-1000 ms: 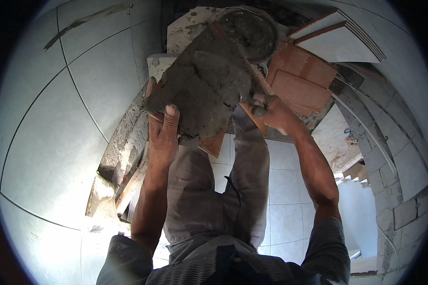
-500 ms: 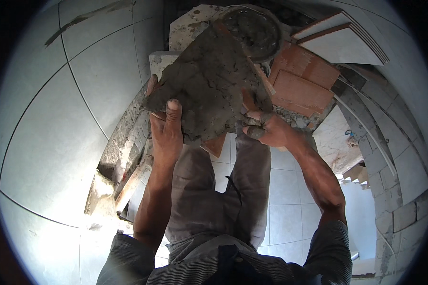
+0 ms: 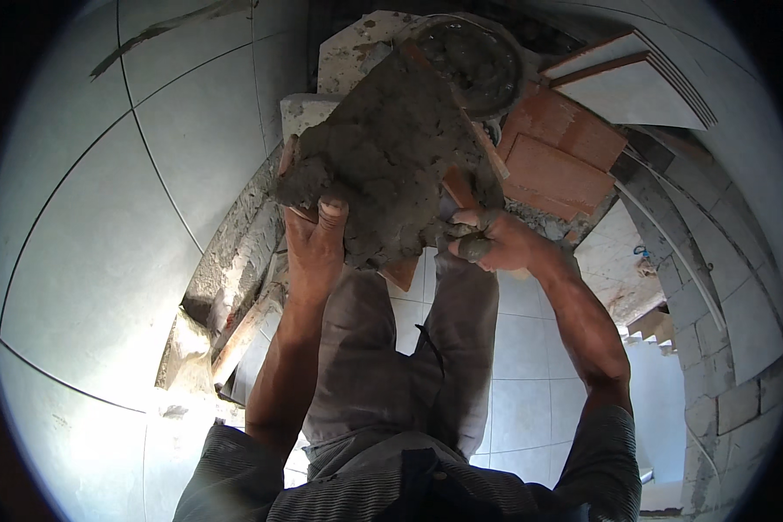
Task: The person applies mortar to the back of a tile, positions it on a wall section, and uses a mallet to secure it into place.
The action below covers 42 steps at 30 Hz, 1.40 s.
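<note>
My left hand grips the left corner of a clay-backed tile, its thumb on top and other fingers round the edge. Wet grey mortar covers nearly all of the tile's upturned back; bare orange clay shows at its near corner and in a strip by my right hand. A thick lump of mortar is heaped against my left thumb. At the near right edge, my right hand is closed, fingers smeared with mortar. A pale handle end shows under its palm, apparently a trowel's; mortar and my fingers hide the blade.
Beyond the tile stands a round bucket of mortar beside a spattered pale board. At right are orange tile backs and a stack of white tiles. A tiled wall rises at left, with wood pieces along its foot.
Mortar has been pushed toward the left corner and piled up by my left thumb. The tile and both hands have shifted slightly right in the view; my grip looks the same.
</note>
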Motion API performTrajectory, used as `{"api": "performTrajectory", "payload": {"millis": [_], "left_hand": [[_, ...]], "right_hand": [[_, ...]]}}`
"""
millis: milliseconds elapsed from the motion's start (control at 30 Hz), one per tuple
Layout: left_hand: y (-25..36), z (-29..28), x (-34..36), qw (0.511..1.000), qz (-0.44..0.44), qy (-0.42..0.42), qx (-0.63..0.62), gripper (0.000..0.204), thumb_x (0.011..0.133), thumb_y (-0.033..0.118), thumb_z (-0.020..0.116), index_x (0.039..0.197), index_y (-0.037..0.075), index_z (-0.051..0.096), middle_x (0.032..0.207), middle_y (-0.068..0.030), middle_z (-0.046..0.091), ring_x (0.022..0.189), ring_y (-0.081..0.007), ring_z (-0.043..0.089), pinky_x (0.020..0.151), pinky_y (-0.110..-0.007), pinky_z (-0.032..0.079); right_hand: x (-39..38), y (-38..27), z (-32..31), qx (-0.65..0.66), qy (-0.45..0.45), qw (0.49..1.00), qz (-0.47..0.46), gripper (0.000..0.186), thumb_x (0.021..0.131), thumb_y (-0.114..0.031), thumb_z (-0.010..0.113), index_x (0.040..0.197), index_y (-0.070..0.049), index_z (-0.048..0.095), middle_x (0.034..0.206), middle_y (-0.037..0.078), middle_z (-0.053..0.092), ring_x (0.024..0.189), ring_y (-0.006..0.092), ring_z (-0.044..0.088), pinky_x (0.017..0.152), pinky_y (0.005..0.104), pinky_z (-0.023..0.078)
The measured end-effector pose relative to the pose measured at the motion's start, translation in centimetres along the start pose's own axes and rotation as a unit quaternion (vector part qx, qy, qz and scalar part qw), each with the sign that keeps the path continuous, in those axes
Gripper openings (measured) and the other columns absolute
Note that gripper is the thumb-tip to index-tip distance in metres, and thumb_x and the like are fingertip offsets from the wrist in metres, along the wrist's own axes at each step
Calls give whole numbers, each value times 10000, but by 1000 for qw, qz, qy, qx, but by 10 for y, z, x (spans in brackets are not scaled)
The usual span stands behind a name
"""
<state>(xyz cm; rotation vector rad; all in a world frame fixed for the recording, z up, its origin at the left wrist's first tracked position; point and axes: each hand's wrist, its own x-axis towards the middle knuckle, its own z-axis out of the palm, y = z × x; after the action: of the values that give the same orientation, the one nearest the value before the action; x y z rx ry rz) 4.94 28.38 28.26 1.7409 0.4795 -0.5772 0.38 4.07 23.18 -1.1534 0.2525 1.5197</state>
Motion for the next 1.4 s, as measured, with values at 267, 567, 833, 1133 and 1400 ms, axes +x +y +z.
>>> {"api": "performTrajectory", "payload": {"millis": [267, 567, 833, 1133, 1400], "left_hand": [[11, 14, 3, 999, 25, 21, -42, 931, 832, 475, 653, 1443, 27, 111, 1333, -175, 393, 1227, -231, 399, 1038, -368, 314], [2, 5, 4, 999, 45, 19, -10, 818, 830, 425, 683, 1384, 41, 220, 1317, -140, 379, 1224, -214, 372, 1044, -370, 302], [-4, -1, 0, 999, 42, 29, -10, 803, 844, 405, 670, 1388, 36, 209, 1335, -148, 375, 1240, -224, 371, 1056, -380, 300], [2, -3, -1, 999, 39, 27, 18, 811, 849, 452, 649, 1388, 31, 212, 1320, -154, 371, 1234, -226, 370, 1050, -372, 301], [-3, -3, -2, 999, 27, 37, 11, 844, 832, 481, 663, 1377, 1, 233, 1309, -155, 380, 1219, -225, 387, 1045, -362, 301]], "right_hand": [[5, 12, -30, -29, 11, 999, 21, 262, 856, -278, 650, 1019, -75, 616, 662, 30, 543, 553, 119, 510, 543, 309, 431], [7, 9, -47, -17, 69, 997, 18, 260, 816, -177, 662, 1023, -22, 630, 742, 29, 601, 567, 96, 500, 509, 257, 406], [33, 66, -104, -203, 354, 910, -78, 283, 782, -156, 641, 1030, -19, 636, 838, 133, 655, 650, 274, 611, 601, 385, 478], [120, 113, -101, -359, 512, 780, -28, 298, 873, -215, 550, 1109, -48, 481, 992, 262, 577, 892, 450, 583, 735, 529, 474], [128, 133, -116, -349, 554, 755, -37, 302, 876, -225, 550, 1091, -30, 471, 925, 258, 593, 835, 456, 593, 699, 552, 471]]}}
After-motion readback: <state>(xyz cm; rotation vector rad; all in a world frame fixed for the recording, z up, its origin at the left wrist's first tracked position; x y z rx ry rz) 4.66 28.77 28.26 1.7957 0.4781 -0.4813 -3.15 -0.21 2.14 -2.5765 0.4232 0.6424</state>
